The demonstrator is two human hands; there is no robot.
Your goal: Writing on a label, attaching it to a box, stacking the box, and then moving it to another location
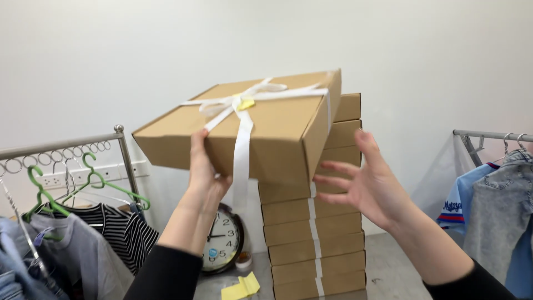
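Your left hand (204, 166) grips the near edge of a flat box (244, 125) tied with white ribbon (242, 139), held tilted at centre frame above the stack (316, 233) of similar boxes. Your right hand (361, 183) is open, fingers spread, just right of the box, not touching it. A clock (223, 240) leans at lower centre; clothes racks (61, 145) flank both sides.

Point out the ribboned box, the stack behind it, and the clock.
ribboned box (277, 125): head view, bare cardboard on its top face, right of the white ribbon.
stack of boxes (338, 222): head view, front face of a middle box.
clock (223, 236): head view, white dial, partly behind the left forearm.
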